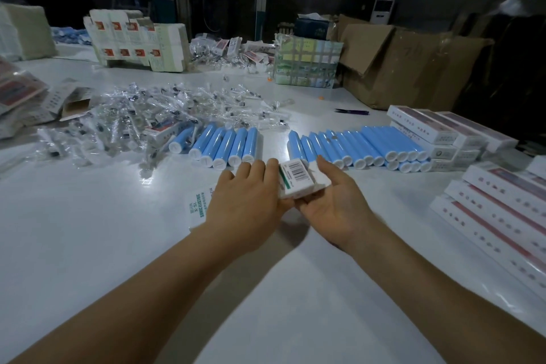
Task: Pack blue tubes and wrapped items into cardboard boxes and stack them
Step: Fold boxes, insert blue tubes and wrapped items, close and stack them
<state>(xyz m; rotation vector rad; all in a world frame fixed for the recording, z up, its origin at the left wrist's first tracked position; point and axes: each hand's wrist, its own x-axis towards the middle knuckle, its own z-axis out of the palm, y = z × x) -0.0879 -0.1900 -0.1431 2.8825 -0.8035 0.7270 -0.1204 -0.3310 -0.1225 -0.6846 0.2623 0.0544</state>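
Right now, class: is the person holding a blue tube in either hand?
No: both hands, left and right, hold a small white box; the blue tubes lie on the table.

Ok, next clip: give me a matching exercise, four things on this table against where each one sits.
Things:
1. small white box
2. blue tubes
3. clear wrapped items
4. purple scissors

Places:
A. loose heap, left of centre
B. held between the left hand and the right hand
C. alone, beyond the right-hand tube row
D. lying in rows just past the hands

Pairs: 1-B, 2-D, 3-A, 4-C
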